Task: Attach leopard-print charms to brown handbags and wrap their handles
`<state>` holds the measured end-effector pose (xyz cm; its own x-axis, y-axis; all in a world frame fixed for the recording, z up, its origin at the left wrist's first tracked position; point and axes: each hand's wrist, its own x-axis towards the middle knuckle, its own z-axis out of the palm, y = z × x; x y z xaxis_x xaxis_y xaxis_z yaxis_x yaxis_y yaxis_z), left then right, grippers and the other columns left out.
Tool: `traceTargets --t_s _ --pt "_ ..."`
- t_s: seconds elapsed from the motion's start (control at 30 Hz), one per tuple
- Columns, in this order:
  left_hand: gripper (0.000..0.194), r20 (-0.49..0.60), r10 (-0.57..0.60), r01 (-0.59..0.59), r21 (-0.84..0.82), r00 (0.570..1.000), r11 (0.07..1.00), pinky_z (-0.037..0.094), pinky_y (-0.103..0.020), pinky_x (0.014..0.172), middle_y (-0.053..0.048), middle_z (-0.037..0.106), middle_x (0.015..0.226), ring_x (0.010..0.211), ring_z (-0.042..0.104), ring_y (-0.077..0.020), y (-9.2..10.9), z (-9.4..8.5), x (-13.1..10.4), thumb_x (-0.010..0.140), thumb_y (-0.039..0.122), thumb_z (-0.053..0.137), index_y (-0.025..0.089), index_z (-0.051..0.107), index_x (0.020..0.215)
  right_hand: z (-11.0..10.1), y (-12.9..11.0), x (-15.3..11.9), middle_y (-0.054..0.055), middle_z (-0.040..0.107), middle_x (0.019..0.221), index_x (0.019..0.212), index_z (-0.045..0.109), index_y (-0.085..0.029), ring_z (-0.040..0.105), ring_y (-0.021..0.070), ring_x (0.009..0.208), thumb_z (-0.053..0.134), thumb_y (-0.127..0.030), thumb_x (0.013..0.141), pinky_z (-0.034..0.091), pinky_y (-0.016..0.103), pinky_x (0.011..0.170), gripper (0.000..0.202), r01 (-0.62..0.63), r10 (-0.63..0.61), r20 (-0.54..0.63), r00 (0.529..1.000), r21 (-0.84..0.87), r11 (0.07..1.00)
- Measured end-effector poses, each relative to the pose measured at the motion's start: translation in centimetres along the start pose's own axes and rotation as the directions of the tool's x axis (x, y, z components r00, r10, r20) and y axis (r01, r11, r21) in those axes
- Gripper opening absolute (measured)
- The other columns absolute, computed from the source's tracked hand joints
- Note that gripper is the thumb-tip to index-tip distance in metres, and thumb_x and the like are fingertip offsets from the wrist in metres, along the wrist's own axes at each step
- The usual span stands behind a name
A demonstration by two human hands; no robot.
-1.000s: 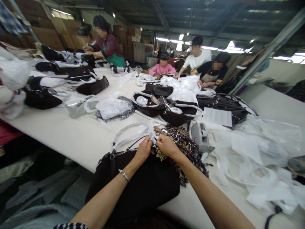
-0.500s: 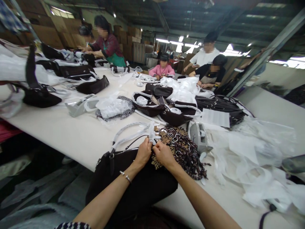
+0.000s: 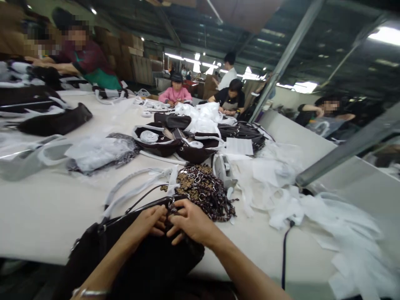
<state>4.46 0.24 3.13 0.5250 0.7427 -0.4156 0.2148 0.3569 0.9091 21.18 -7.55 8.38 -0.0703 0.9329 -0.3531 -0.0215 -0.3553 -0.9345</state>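
A dark brown handbag (image 3: 150, 266) lies in front of me at the table's edge, its top edge and zipper facing away. My left hand (image 3: 151, 221) is at the top edge, fingers loosely curled and apart. Close beside it my right hand (image 3: 192, 223) has its fingers spread over the same spot. Between the hands sits a small dark beaded piece; its attachment is hidden. The bag's handle (image 3: 131, 183), wrapped in white, stands up behind. Just beyond lies a pile of charms (image 3: 200, 187) with gold-brown flowers, silver rings and dark beaded tassels.
Dark bags with white-wrapped trim (image 3: 198, 150) and a plastic-wrapped bundle (image 3: 96, 154) lie farther back on the white table (image 3: 37, 216). Loose white wrapping (image 3: 337, 221) covers the right side, near a slanted metal post (image 3: 346, 146). Several people work around the table.
My view has turned right. Both hands have come down from beside the charm pile to the bag's top edge, and their pinched fingers have loosened. Another person shows at the right.
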Motion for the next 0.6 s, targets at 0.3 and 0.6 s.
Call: traceTargets --t_s 0.3,0.6 --pt "0.035 0.112 0.033 0.009 -0.363 0.993 0.932 0.051 -0.028 0.069 -0.005 0.068 0.084 0.075 0.063 -0.0175 0.4 3.7 -1.4 0.08 0.051 0.068 0.017 0.065 0.087 0.2 1.0 -3.0 -0.003 0.063 0.076 0.102 0.052 -0.022 0.059 0.0123 0.049 0.061 -0.022 0.077 0.044 0.021 0.042 0.027 0.09 -0.146 -0.144 0.979 -0.335 0.938" --pt "0.032 -0.124 -0.031 -0.022 -0.404 0.992 0.915 0.053 -0.028 0.061 0.0 0.066 0.069 0.065 0.062 -0.0182 -0.2 5.5 -2.9 0.068 0.047 0.078 0.019 0.065 0.077 0.6 1.4 -5.8 0.008 0.074 0.102 0.105 0.065 -0.02 0.068 0.0249 0.094 0.065 -0.027 0.079 0.049 0.03 0.079 0.027 0.244 -0.323 0.035 0.946 -0.735 0.633"
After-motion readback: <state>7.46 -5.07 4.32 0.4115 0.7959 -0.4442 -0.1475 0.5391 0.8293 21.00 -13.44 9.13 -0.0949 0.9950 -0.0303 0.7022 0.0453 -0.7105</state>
